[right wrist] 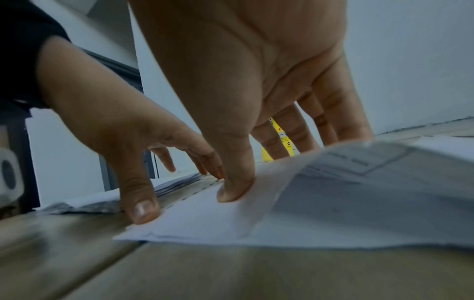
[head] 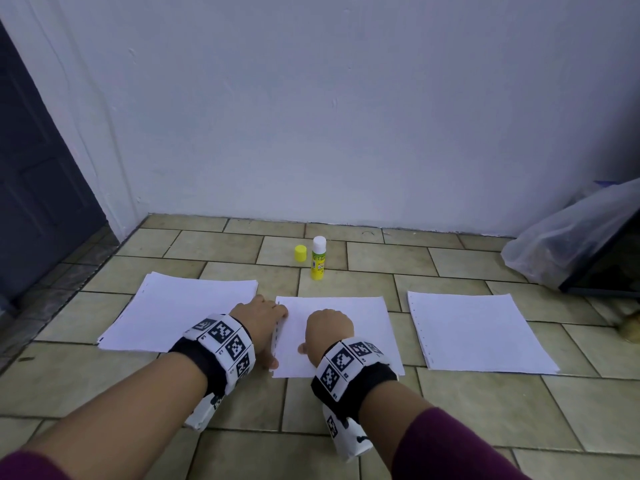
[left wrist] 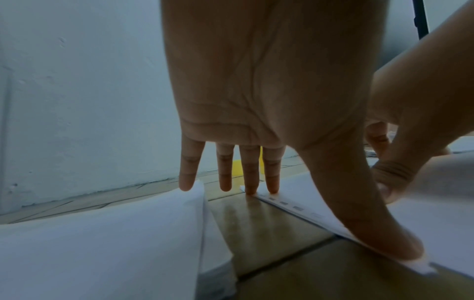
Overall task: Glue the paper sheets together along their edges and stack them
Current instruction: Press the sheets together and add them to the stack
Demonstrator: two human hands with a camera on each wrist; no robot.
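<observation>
— Head view first: any writing to read?

— The glue stick [head: 318, 258] has a yellow and green label, but its print is too small to make out. It stands upright with its white tip bare, near the far edge of the tiled floor [head: 450, 403], and its yellow cap [head: 300, 253] sits just beside it. The wrist bands [head: 225, 341] carry black-and-white square codes.

— And the hands?

— Both are on the middle sheet [head: 367, 327]. The left hand [head: 262, 315] is spread flat, fingers [left wrist: 272, 178] straight, fingertips and thumb pressing along the sheet's left edge, the one with the row of small punched holes. The right hand [head: 329, 330] presses down just beside it, thumb [right wrist: 234, 182] planted on the paper, fingers straight and lightly spread. Neither hand is curled around anything.

— What's around them?

— A paper stack [head: 180, 313] touches the left hand's far side; another paper pile [head: 481, 330] lies well apart on the right. A plastic bag [head: 568, 244] slumps by the wall at the floor's right edge.
</observation>
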